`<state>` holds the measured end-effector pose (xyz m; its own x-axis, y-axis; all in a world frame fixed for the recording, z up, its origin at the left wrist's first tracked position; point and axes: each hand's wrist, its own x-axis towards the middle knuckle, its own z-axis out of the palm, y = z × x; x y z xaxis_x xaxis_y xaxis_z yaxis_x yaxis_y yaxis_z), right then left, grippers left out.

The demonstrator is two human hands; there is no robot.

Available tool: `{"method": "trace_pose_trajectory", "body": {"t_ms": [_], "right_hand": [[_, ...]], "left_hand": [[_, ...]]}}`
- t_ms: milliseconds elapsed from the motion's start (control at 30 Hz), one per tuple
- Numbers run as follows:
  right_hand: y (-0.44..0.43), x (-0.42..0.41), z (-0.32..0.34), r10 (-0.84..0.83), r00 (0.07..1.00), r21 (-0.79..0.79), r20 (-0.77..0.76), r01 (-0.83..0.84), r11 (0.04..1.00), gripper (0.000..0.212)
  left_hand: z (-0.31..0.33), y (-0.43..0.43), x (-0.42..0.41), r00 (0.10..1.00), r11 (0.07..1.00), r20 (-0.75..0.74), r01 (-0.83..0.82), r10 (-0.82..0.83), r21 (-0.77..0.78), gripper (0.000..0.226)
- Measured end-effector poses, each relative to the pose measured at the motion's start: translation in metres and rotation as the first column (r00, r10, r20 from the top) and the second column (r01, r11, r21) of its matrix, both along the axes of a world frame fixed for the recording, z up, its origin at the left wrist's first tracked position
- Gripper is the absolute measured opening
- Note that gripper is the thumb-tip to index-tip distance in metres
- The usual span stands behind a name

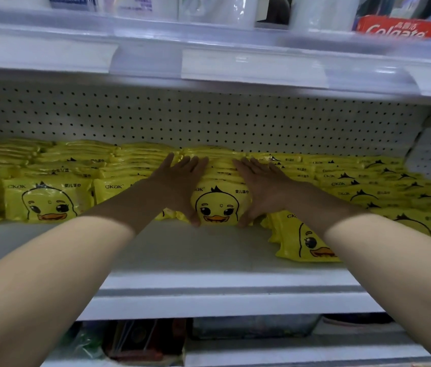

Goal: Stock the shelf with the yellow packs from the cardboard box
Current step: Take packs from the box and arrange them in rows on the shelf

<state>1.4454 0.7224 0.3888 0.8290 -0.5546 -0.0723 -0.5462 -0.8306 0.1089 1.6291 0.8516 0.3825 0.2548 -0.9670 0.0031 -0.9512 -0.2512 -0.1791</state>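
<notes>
Rows of yellow packs with a duck face stand upright on the white shelf (195, 250). My left hand (180, 178) and my right hand (259, 181) press flat against the two sides of the middle row, fingers straight and pointing to the back. Both thumbs reach down beside that row's front pack (219, 205). More yellow rows stand to the left (45, 200) and to the right (367, 178). One pack (307, 239) leans forward nearer the shelf's front edge, under my right forearm. The cardboard box is out of view.
A perforated white back panel (209, 120) closes the shelf behind the packs. The shelf above overhangs close overhead and carries a red Colgate box (399, 29) and white goods. Below, another shelf holds dark packets (135, 343).
</notes>
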Motion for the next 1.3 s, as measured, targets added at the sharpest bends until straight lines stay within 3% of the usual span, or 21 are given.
{"method": "trace_pose_trajectory", "body": {"t_ms": [267,400,533,967,1300], "right_hand": [[0.002,0.008,-0.012,-0.025,0.998,-0.160,0.053,0.033,0.987,0.152],[0.001,0.003,-0.009,-0.062,0.997,-0.110,0.042,0.066,0.992,0.152],[0.006,0.004,-0.002,-0.055,0.995,0.021,0.083,0.053,0.998,0.151],[0.001,0.028,-0.015,0.045,0.990,-0.070,0.133,-0.036,0.997,0.152],[0.000,0.030,-0.014,0.045,0.990,-0.059,0.136,-0.038,0.998,0.148]], "left_hand": [[-0.008,-0.001,-0.002,0.998,0.998,0.057,0.011,-0.007,-0.058,0.155],[-0.009,0.002,-0.001,0.996,0.996,0.084,0.037,-0.031,-0.076,0.154],[-0.003,0.002,0.000,0.999,0.997,0.008,0.052,-0.052,-0.059,0.156],[-0.004,-0.013,0.001,0.992,0.997,0.110,0.068,-0.063,-0.037,0.151],[-0.004,-0.012,0.003,0.993,0.993,0.095,0.073,-0.064,-0.090,0.149]]}}
